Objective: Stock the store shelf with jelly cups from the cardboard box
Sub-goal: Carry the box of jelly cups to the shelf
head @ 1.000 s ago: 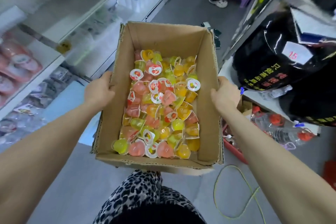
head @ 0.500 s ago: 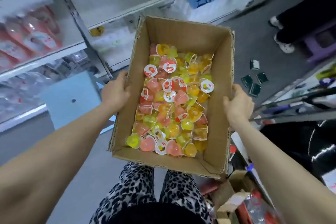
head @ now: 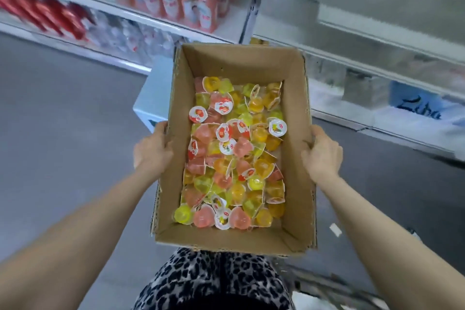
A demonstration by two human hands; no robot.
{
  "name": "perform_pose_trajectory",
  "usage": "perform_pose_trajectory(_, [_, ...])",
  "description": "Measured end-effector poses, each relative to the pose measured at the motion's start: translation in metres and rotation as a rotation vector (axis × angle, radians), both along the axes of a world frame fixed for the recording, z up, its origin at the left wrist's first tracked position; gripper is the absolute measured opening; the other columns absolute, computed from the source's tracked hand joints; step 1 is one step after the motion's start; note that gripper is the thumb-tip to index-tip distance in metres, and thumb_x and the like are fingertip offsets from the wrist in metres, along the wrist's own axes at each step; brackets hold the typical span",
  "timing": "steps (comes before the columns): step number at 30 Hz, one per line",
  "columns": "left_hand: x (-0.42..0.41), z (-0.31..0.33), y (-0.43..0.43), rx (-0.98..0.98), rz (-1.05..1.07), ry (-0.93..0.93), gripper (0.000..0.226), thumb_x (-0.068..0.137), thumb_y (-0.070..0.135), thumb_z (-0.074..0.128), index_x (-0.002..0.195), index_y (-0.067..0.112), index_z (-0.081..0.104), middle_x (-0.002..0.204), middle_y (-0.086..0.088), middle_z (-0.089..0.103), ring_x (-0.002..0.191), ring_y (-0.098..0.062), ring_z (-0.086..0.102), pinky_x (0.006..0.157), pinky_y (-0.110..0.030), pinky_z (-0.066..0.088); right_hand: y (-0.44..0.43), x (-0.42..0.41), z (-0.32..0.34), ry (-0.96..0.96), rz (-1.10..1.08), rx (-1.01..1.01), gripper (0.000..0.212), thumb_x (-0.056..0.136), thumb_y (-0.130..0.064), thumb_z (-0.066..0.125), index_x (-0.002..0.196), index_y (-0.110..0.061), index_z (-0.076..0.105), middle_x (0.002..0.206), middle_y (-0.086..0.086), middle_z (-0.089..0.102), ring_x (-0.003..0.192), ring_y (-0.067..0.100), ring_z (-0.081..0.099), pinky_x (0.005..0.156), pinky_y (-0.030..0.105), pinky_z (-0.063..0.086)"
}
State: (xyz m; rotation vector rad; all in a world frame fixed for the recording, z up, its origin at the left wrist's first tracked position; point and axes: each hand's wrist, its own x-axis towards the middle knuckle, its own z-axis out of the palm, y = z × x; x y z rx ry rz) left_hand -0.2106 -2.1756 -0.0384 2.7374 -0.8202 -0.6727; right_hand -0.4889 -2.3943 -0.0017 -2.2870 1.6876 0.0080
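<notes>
An open cardboard box (head: 294, 148) is held in front of me, above the floor. Its bottom is covered with several jelly cups (head: 234, 156) in pink, yellow, orange and green, some lying lid-up. My left hand (head: 152, 151) grips the box's left wall, thumb over the rim. My right hand (head: 322, 156) grips the right wall the same way. Straight ahead and to the right runs a white store shelf (head: 377, 40), blurred, with little on it.
To the left, shelves hold pink bottles (head: 176, 0), red packs (head: 42, 17) and clear water bottles (head: 125, 38). A pale blue box (head: 153, 98) stands on the grey floor beside the carton. My leopard-print trousers (head: 214, 282) show below the box.
I have turned left with the box in both hands. The black bags and the other person have left the view, and the shelves now face me. My grip is unchanged.
</notes>
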Motion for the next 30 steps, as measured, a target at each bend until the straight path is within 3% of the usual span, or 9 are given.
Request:
perform_pose_trajectory(9, [0.040,0.006,0.056,0.011,0.403,-0.021,0.046,0.095,0.016,0.047,0.139,0.021,0.038,0.091,-0.022,0.065,0.085,-0.043,0.059,0.069,-0.042,0.046,-0.041,0.155,-0.007,-0.105,0.406,0.005,0.042,0.081,-0.004,0.052,0.120,-0.014,0.062,0.083,0.020,0.066,0.078,0.045,0.056,0.065,0.040,0.042])
perform_pose_trajectory(14, [0.051,0.002,0.053,-0.042,0.617,-0.023,0.047,0.092,0.015,0.048,0.138,0.018,0.040,0.100,-0.021,0.067,0.092,-0.045,0.059,0.077,-0.044,0.046,-0.069,0.233,-0.015,-0.072,0.633,-0.005,0.023,0.080,-0.005,0.051,0.102,-0.010,0.058,0.073,0.011,0.056,0.072,0.040,0.051,0.058,0.037,0.034])
perform_pose_trajectory(18, [0.061,-0.008,0.030,-0.044,0.782,-0.032,0.050,0.091,0.014,0.048,0.139,0.018,0.040,0.103,-0.020,0.068,0.095,-0.046,0.059,0.078,-0.044,0.045,-0.101,0.300,-0.022,-0.031,0.760,-0.024,0.035,0.086,-0.006,0.052,0.120,-0.012,0.058,0.087,0.021,0.065,0.084,0.045,0.058,0.066,0.041,0.043])
perform_pose_trajectory(21, [0.064,-0.018,0.004,-0.058,0.923,-0.024,0.051,0.090,0.013,0.049,0.140,0.019,0.039,0.101,-0.018,0.069,0.093,-0.045,0.060,0.079,-0.045,0.047,-0.127,0.348,-0.034,0.028,0.889,-0.044,0.042,0.091,-0.010,0.054,0.132,-0.016,0.053,0.098,0.019,0.068,0.092,0.043,0.060,0.066,0.038,0.038])
perform_pose_trajectory(30, [0.059,-0.060,-0.065,-0.079,1.263,0.070,0.060,0.087,0.011,0.046,0.143,0.030,0.035,0.097,-0.016,0.067,0.092,-0.041,0.060,0.082,-0.044,0.050,-0.150,0.437,-0.075,0.011,1.027,-0.047,0.043,0.092,-0.006,0.054,0.133,-0.019,0.056,0.101,0.020,0.071,0.092,0.040,0.063,0.077,0.041,0.048])
